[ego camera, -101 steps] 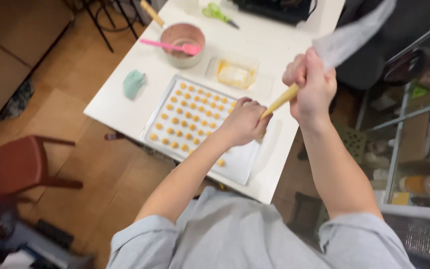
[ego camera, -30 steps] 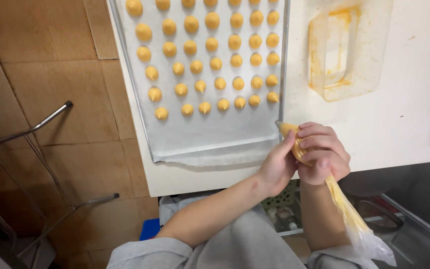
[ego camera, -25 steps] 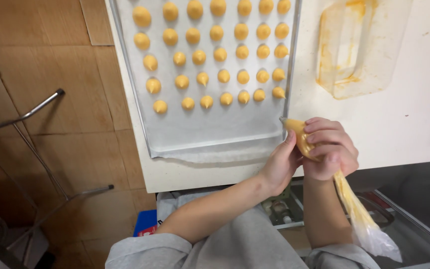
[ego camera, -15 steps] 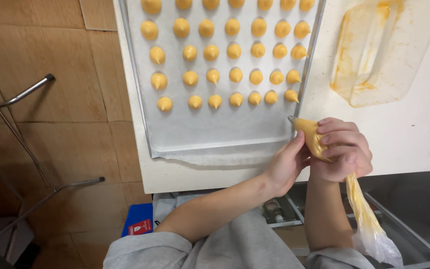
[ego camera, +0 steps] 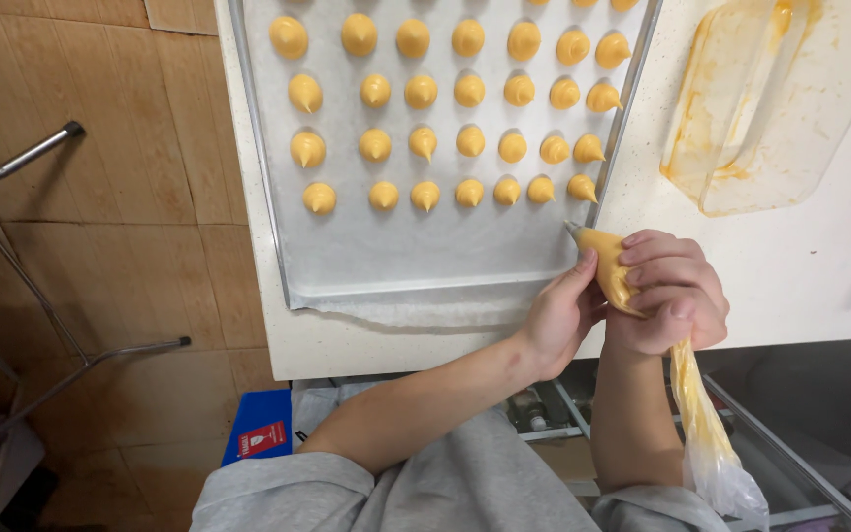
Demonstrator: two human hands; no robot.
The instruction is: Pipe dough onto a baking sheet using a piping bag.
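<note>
My right hand grips a clear piping bag filled with yellow-orange batter; the bag's loose tail hangs down past my wrist. My left hand steadies the bag near its tip, thumb against it. The metal nozzle sits just above the right rim of a paper-lined baking tray, by the end of the nearest row. Several rows of small piped mounds cover the tray's far part; the near strip of paper is bare.
The tray lies on a white speckled counter. An empty plastic tub smeared with batter sits to the right. Tiled floor and metal chair legs lie left; a blue item is below the counter edge.
The view has drawn closer to the tray. Both hands with the bag have shifted slightly right and up, bringing the nozzle to the tray's right rim. No new mound has appeared.
</note>
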